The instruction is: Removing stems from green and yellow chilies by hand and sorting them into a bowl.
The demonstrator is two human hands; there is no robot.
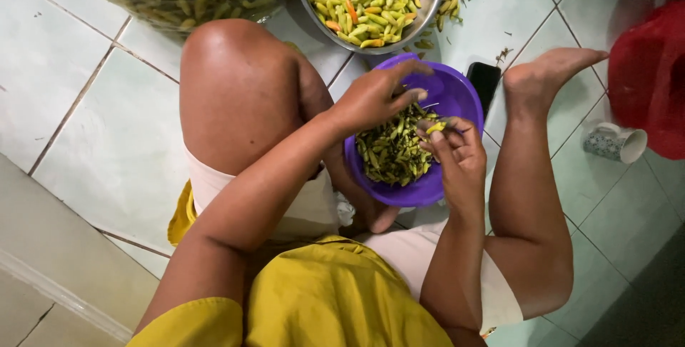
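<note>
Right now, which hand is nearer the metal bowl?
Left. The left hand is over the purple bowl's far rim, just below the metal bowl. The right hand sits farther back, holding a chili.

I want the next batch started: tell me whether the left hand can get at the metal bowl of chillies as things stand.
Probably yes. The left hand hovers over the purple bowl, just short of the metal bowl, and nothing lies between them.

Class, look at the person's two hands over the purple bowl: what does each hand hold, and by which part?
The right hand pinches a small yellow-green chili at one end with its fingertips. The left hand hovers over the purple bowl; whether it holds anything cannot be told.
</note>
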